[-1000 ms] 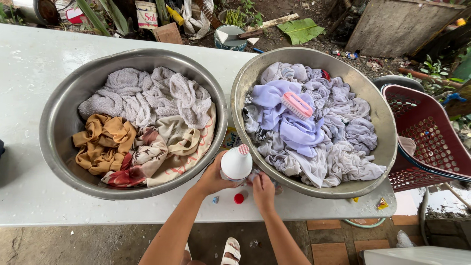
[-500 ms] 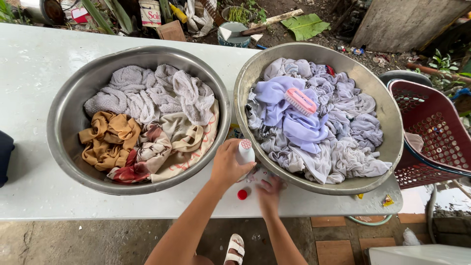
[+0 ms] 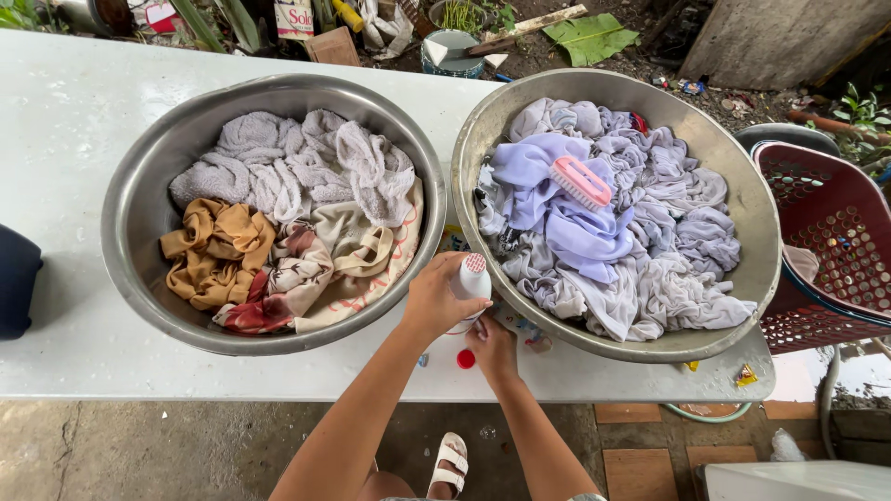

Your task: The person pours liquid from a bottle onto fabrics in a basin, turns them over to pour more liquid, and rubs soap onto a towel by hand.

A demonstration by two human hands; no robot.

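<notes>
My left hand grips a white plastic bottle with a red-and-white sprinkler top, held upright between two steel basins. My right hand sits just below the bottle on the table, fingers curled near its base; whether it holds anything is unclear. A small red cap lies on the white table beside my right hand. The left basin holds grey towels, a mustard cloth and patterned fabric. The right basin holds lilac and grey clothes with a pink scrub brush on top.
A maroon perforated laundry basket stands right of the table. A dark object rests at the table's left edge. Small wrappers lie near the front right edge. Behind the table are dirt ground, cans, wood and a leaf.
My left hand lowered the bottle and brought it upright between the basins. My right hand drew back, then returned under the bottle. The view shifted slightly.
</notes>
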